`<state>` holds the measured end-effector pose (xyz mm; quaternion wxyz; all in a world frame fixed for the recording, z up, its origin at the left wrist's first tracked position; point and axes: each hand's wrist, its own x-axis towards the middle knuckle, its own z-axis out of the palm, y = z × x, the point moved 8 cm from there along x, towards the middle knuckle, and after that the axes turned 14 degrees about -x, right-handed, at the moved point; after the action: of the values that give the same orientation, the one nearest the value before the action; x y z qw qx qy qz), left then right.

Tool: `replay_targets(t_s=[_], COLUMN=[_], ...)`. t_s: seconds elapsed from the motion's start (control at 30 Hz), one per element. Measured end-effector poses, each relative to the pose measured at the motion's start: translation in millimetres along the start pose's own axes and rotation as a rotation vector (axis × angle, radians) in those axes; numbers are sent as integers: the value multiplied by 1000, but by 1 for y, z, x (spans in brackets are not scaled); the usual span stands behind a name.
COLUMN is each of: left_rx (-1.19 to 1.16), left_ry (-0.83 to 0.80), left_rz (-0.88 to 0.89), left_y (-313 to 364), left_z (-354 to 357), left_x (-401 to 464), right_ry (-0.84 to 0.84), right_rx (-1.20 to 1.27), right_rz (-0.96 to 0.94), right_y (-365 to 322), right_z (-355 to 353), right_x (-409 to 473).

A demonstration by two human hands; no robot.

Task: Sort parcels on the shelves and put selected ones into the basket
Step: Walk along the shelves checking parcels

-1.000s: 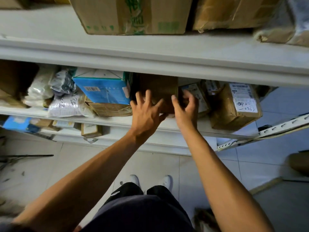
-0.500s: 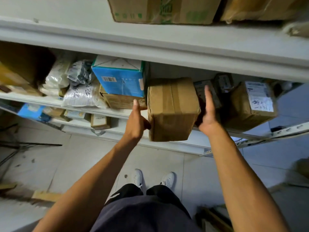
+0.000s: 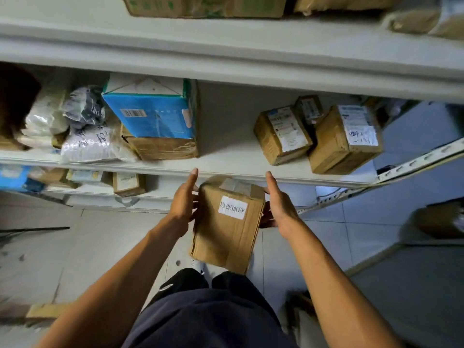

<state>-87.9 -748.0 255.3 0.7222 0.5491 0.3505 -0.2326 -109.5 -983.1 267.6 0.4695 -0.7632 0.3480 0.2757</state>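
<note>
A brown cardboard parcel (image 3: 227, 229) with a white printed label hangs in the air in front of the middle shelf (image 3: 226, 156), over the floor. My left hand (image 3: 183, 204) presses its left side and my right hand (image 3: 277, 204) presses its right side, thumbs pointing up. The spot on the shelf behind it is bare. No basket is recognisable in view.
On the middle shelf, a blue box (image 3: 150, 116) lies on a flat carton, with plastic bags (image 3: 82, 136) to the left and three labelled cartons (image 3: 344, 139) to the right. More cartons (image 3: 206, 6) sit on the upper shelf. Small parcels (image 3: 128, 183) fill the lower shelf. Tiled floor below.
The brown parcel came off the middle shelf toward me and down, turned so its white label faces up. Both hands moved back with it, gripping its sides.
</note>
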Motion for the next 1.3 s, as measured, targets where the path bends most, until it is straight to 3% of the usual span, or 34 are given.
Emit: replay_targets(t_s=[0.17, 0.33, 0.43, 0.63, 0.7, 0.83, 0.9, 1.0, 1.17, 1.23, 1.3], left_rx=[174, 680, 999, 1415, 1516, 1644, 1709, 1757, 1692, 1706, 1766], left_ry=[-30, -132, -315, -764, -842, -958, -1003, -1019, -1149, -1177, -1224], left_rz=[80, 350, 531, 620, 689, 751, 777, 634, 521, 612, 785], left_y=[7, 32, 43, 38, 32, 21, 21, 35, 46, 41, 40], left_z=[9, 37, 79, 141, 154, 176, 190, 205, 212, 217, 224], left_x=[8, 2, -8, -37, -47, -66, -73, -66, -64, -70, -82], right_ry=[-240, -383, -427, -371, -353, -325, -407, -617, -715, -730, -643], right_rx=[221, 461, 667, 887, 931, 1017, 1005, 1012, 1058, 1013, 996], right_rz=[177, 289, 301, 303, 364, 380, 338, 232, 134, 126, 163], right_y=[32, 60, 79, 121, 131, 145, 139, 118, 91, 88, 91], right_z=[28, 41, 51, 64, 73, 85, 90, 98, 104, 115, 128], right_x=[1, -5, -13, -20, -22, -15, -19, -36, -51, -58, -59])
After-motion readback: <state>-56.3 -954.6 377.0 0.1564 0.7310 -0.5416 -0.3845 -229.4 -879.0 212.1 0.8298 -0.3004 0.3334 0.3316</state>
